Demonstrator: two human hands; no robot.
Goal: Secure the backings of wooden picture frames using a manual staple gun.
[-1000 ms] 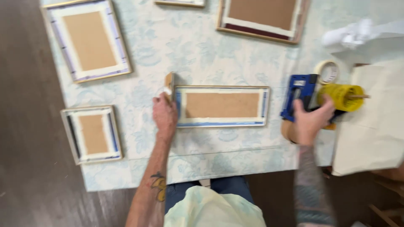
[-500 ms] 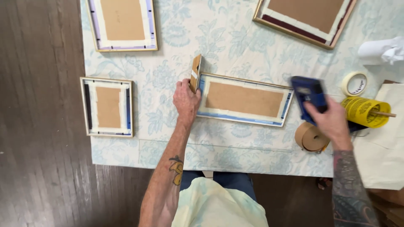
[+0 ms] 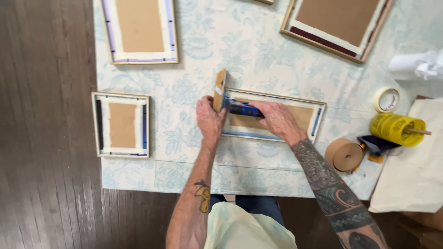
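Observation:
A long narrow picture frame (image 3: pixel 304 110) lies face down in the middle of the table, its brown backing showing. My left hand (image 3: pixel 208 121) presses a small wooden block (image 3: pixel 219 89) upright against the frame's left end. My right hand (image 3: pixel 278 120) grips a blue hand tool (image 3: pixel 242 109) and lays it on the frame's backing near that same end. The two hands are close together, almost touching.
Other face-down frames lie at the left (image 3: pixel 122 125), upper left (image 3: pixel 140 30) and upper right (image 3: pixel 336 25). At the right sit a brown tape roll (image 3: pixel 345 155), a white tape roll (image 3: pixel 386 99), a yellow spool (image 3: pixel 396 129) and crumpled white paper (image 3: pixel 417 66). A floral cloth (image 3: pixel 194 170) covers the table.
My right hand lifted the blue tool from the right side of the table and carried it left onto the long frame. My left hand stayed on the wooden block.

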